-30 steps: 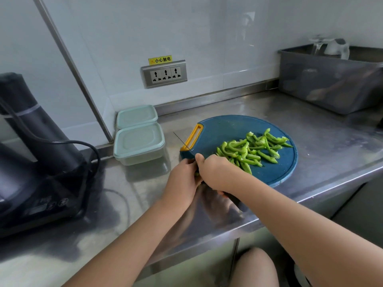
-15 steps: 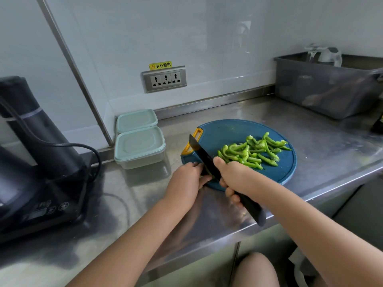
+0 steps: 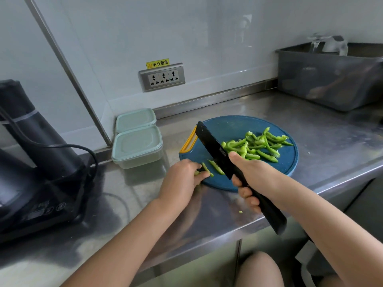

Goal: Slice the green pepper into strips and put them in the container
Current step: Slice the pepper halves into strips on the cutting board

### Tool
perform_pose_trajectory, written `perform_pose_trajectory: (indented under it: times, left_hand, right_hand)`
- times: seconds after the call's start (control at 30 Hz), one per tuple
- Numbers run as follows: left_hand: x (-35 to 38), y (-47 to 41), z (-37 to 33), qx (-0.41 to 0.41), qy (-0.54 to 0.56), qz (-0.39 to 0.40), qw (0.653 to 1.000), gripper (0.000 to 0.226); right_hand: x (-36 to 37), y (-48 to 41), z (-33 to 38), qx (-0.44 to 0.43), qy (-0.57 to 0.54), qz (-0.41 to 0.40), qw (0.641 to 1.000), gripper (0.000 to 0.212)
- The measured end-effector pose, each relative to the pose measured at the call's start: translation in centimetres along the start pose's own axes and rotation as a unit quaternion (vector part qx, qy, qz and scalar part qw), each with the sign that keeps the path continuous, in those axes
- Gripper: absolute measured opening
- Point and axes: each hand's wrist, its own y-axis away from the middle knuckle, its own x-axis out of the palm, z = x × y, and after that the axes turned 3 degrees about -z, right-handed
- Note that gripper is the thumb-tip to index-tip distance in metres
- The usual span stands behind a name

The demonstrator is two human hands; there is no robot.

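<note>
Beside the board (image 3: 232, 125), two lidded containers (image 3: 137, 146) — contents hidden.

- You have one view only, worn on your head, wide-angle.
- It looks forward and down at the desk (image 3: 259, 104), close in.
- The wall (image 3: 186, 38) fills the top of the view.

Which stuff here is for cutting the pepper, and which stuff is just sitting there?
For the job:
pepper strips
blue cutting board
black knife in the right hand
left hand
two lidded containers

Just sitting there:
black appliance
wall sockets
grey tub
</note>
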Motion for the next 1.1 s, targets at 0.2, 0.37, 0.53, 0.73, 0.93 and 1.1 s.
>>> perform_pose_trajectory:
  times: [0.2, 0.37, 0.53, 0.73, 0.93, 1.1]
  left_hand:
    - [-1.5, -1.0, 3.6, -0.165, 0.253, -0.068, 0.951, 0.012]
    - [-1.4, -1.0, 4.1, -0.219, 0.371, -0.004, 0.903, 0.025]
    - [-0.8, -0.9, 2.7, -0.202, 0.432, 0.056, 0.877, 0.033]
    - [0.2, -0.9, 1.3, -0.137, 0.407, 0.015, 0.903, 0.028]
    - [1.2, -0.7, 0.7, -0.096, 0.331, -0.008, 0.939, 0.022]
    - [1.4, -0.7, 0.3, -0.123, 0.309, -0.048, 0.942, 0.02]
  right_hand:
    - [1.1, -0.7, 0.1, 0.02, -0.02, 0.063, 0.998, 0.057]
    - [1.3, -1.3, 0.0, 0.039, 0.015, 0.082, 0.996, 0.057]
    - [-0.5, -1.7, -0.3, 0.025, 0.024, 0.025, 0.999, 0.056]
    - [-1.0, -1.6, -1.2, 0.001, 0.034, 0.001, 0.999, 0.056]
    - [-0.7, -1.4, -1.7, -0.068, 0.048, -0.036, 0.996, 0.057]
    - [-0.5, -0.7, -1.5, -0.092, 0.056, -0.019, 0.994, 0.058]
